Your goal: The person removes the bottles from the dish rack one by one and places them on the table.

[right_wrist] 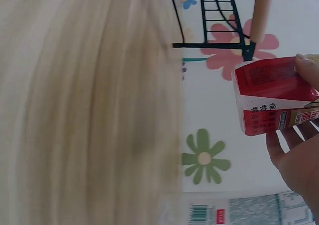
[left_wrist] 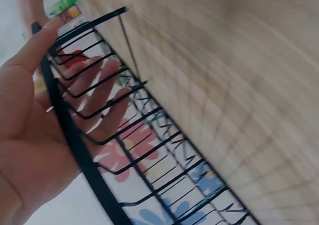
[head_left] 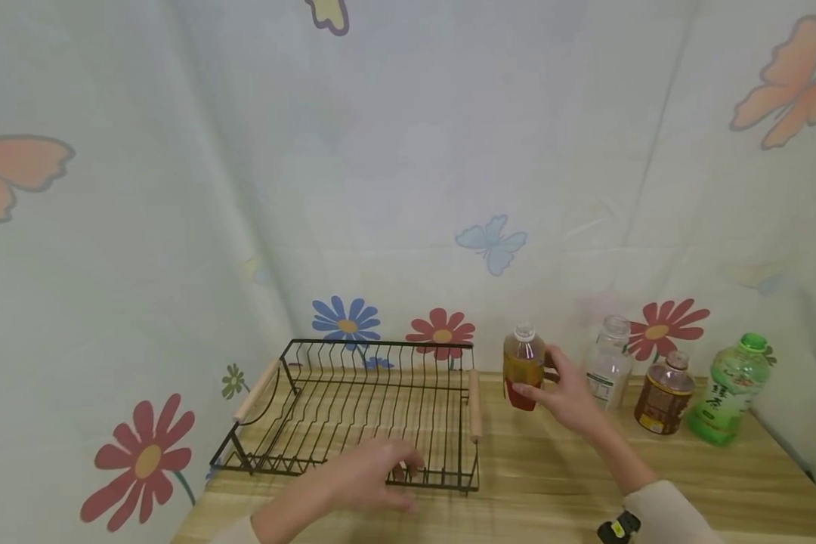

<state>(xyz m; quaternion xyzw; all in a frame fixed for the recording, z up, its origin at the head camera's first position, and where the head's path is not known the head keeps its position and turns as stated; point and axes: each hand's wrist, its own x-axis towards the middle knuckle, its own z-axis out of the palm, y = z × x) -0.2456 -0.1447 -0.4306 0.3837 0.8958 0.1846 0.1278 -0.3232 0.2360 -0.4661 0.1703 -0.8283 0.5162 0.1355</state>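
Note:
My right hand [head_left: 571, 397] grips a small clear bottle [head_left: 524, 369] with a red and yellow label, thumb on one side and fingers around the other. The bottle is held upright, just right of the rack, and its red lower end [right_wrist: 269, 95] shows raised off the table in the right wrist view. By the front rail of a black wire dish rack [head_left: 374, 344] is my left hand [head_left: 363, 476], its fingers loosely bent around nothing. Through the rack's wires the left wrist view shows that hand's fingers [left_wrist: 102, 93].
To the right stand a clear bottle with a white label [head_left: 608, 366], a brown-labelled bottle [head_left: 664, 394] and a green bottle [head_left: 731, 389]. The rack has wooden side handles [head_left: 475, 404]. A flowered curtain [head_left: 408, 189] hangs behind the wooden table [head_left: 544, 468].

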